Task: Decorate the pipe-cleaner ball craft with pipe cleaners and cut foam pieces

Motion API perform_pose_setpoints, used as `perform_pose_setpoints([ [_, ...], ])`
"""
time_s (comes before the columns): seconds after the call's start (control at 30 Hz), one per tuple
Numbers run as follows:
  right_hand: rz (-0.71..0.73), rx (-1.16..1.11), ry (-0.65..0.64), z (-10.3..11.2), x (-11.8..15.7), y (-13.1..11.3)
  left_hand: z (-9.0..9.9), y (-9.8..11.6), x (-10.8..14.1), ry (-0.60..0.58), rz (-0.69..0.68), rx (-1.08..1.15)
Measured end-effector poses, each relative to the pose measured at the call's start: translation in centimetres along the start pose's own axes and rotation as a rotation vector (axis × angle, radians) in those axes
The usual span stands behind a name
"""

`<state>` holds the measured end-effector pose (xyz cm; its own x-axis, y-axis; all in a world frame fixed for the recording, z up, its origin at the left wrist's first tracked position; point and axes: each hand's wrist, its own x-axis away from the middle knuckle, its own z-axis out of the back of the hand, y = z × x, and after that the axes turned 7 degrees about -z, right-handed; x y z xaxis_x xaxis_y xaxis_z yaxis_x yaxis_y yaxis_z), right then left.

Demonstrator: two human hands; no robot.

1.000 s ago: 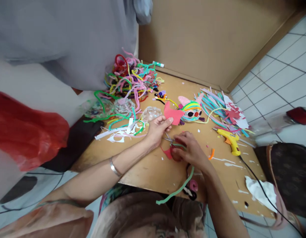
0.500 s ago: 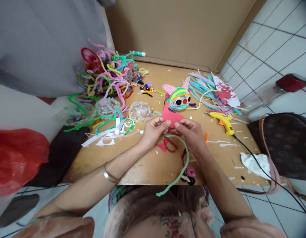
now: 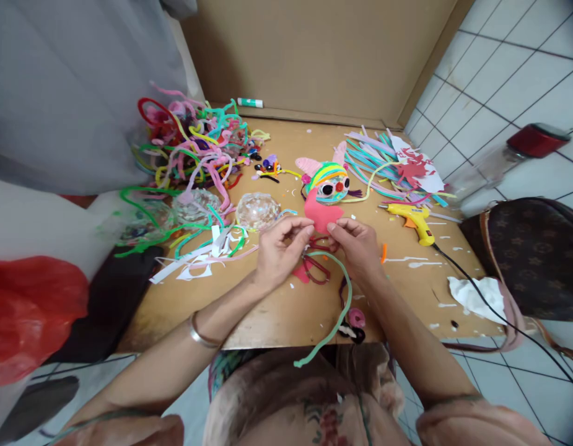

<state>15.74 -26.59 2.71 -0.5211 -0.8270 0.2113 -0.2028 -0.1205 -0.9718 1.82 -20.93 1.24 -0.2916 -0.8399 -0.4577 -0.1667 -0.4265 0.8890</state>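
A red paper cutout point(image 3: 324, 214) is held up over the table between my two hands. My left hand point(image 3: 282, 244) pinches its lower left edge, thumb against fingers. At the lower right edge my right hand point(image 3: 358, 244) grips it with thumb and bent fingers. Just behind the paper sits a striped animal head point(image 3: 330, 183) with pink ears, dark eyes and a red nose. Below the hands lie red-handled scissors point(image 3: 318, 271), partly covered, beside a red scrap point(image 3: 301, 272). A pale green pipe cleaner point(image 3: 345, 297) curves down past the table's front edge.
Tangled pipe cleaners point(image 3: 193, 139) fill the back left, near a clear dome point(image 3: 257, 211) and white paper strips point(image 3: 193, 257). More pipe cleaners point(image 3: 374, 161) lie at the back right. A yellow glue gun point(image 3: 414, 222) with a black cord and a brown bag point(image 3: 537, 260) are on the right.
My left fingers have shifted slightly on the red paper, and its shape shows at a somewhat different angle. The whole view has turned a little; the other things stay put.
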Motion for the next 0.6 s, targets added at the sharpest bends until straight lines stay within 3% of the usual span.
perform_pose_setpoints([
  [0.4,0.012,0.033,-0.085,-0.33,0.2,0.03,-0.28,-0.34,-0.22,-0.033,0.049,0.008],
  [0.6,0.026,0.036,-0.1,-0.36,0.21,0.09,-0.48,-0.7,-0.12,0.025,0.111,0.089],
])
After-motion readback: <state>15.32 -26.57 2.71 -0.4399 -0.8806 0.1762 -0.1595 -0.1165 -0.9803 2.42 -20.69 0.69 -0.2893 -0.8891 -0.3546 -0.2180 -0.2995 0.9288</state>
